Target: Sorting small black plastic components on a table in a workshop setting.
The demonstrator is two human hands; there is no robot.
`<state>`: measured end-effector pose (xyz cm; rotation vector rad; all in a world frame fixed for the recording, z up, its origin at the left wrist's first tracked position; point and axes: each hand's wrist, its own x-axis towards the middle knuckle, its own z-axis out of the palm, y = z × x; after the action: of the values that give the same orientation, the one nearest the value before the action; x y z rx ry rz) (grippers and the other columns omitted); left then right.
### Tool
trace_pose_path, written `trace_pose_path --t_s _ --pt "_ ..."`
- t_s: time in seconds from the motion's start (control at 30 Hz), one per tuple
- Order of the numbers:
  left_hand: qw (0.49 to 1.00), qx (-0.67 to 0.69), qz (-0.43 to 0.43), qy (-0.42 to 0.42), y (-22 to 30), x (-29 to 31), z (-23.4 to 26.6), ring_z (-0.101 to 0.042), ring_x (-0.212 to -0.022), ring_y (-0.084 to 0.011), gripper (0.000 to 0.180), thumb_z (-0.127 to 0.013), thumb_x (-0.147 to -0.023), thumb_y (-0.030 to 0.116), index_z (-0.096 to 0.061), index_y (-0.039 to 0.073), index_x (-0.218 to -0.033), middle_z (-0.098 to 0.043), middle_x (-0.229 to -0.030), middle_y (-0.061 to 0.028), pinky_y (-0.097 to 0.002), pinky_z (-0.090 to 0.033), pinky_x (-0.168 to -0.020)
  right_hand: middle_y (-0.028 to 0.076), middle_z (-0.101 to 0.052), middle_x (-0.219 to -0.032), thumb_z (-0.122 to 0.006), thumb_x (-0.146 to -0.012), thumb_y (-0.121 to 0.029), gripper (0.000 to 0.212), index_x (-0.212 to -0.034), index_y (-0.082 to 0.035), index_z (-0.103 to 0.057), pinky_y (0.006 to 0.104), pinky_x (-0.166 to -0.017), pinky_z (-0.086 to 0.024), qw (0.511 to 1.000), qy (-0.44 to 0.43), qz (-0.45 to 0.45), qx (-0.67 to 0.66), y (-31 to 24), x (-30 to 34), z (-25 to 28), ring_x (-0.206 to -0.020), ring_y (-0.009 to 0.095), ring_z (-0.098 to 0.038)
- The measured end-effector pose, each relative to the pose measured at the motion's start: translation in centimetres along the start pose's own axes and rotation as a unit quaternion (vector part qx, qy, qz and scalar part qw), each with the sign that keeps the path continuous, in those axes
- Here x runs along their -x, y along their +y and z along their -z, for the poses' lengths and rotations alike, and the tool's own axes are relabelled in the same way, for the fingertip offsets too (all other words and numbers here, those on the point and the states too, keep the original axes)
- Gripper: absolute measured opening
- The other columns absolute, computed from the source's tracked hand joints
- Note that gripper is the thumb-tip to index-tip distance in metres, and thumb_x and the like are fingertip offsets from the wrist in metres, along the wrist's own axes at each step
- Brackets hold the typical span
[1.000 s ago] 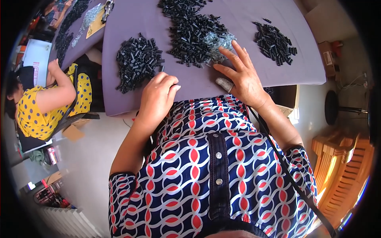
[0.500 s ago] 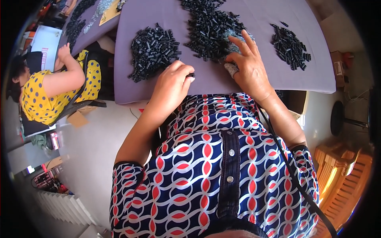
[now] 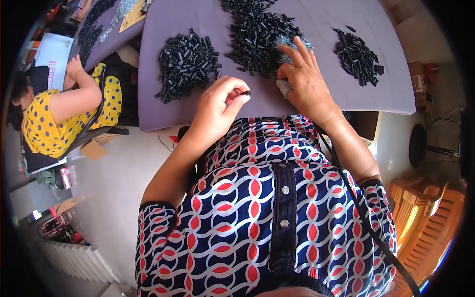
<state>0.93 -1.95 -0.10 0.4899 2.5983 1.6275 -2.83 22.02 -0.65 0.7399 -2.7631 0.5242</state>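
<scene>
A small black cylindrical piece (image 3: 246, 93) is pinched between the thumb and index finger of my left hand (image 3: 217, 105), just above the table near its front edge. My right hand (image 3: 309, 89) is over the table beside a heap of small silvery parts (image 3: 284, 43). A grey wrap (image 3: 283, 87) covers its thumb. Thumb and index tip come close together in a pinch while the other fingers stretch out; what lies between them is too small to make out. Behind the hands spreads a large pile of black cylindrical pieces (image 3: 255, 42), touching the silvery parts.
On the purple-grey table (image 3: 316, 15), another black pile (image 3: 185, 64) lies left and a smaller one (image 3: 358, 57) right. A person in a yellow dotted top (image 3: 49, 116) sits at a neighbouring table at left. A wooden slatted seat (image 3: 425, 232) stands at lower right.
My left hand has moved slightly right, toward the right hand, with the black piece still pinched. My right hand keeps nearly the same pose. The whole view has shifted slightly.
</scene>
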Motion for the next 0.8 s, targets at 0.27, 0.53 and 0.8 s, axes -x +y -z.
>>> trace_pose_path --t_s 0.27,0.53,0.8 --pt "0.992 0.123 0.032 -0.002 -0.8 -0.6 -1.1 -0.063 -0.084 -0.0086 0.023 -0.071 -0.092 0.002 -0.068 0.001 -0.115 -0.069 -0.096 -0.0025 -0.0238 -0.052 -0.075 0.016 -0.047 -0.151 -0.073 -0.071 0.005 0.028 -0.096 -0.004 -0.065 0.0544 -0.118 -0.036 0.997 0.040 0.039 -0.059 -0.3 1.0 2.2 -0.149 0.043 -0.031" --pt "0.981 0.192 0.034 -0.018 0.6 -0.8 -2.6 -0.064 -0.092 -0.0080 0.022 -0.069 -0.093 -0.007 -0.066 -0.002 -0.115 -0.068 -0.102 -0.0030 -0.0226 -0.052 -0.085 0.004 -0.067 -0.102 -0.073 -0.092 -0.003 0.018 -0.105 -0.002 -0.060 0.0278 -0.080 -0.052 0.894 -0.086 -0.050 -0.437 -1.2 1.4 1.8 -0.090 0.014 -0.064" --pt "0.953 0.292 0.077 -0.040 0.2 -1.8 -2.5 -0.063 -0.082 -0.0061 0.020 -0.071 -0.093 0.002 -0.070 0.001 -0.113 -0.068 -0.093 -0.0003 -0.0198 -0.050 -0.074 -0.004 -0.062 -0.092 -0.069 -0.093 0.005 0.011 -0.099 -0.002 -0.062 0.0221 -0.078 -0.050 0.798 -0.030 -0.098 -0.594 -0.8 1.4 1.0 -0.089 0.005 -0.060"
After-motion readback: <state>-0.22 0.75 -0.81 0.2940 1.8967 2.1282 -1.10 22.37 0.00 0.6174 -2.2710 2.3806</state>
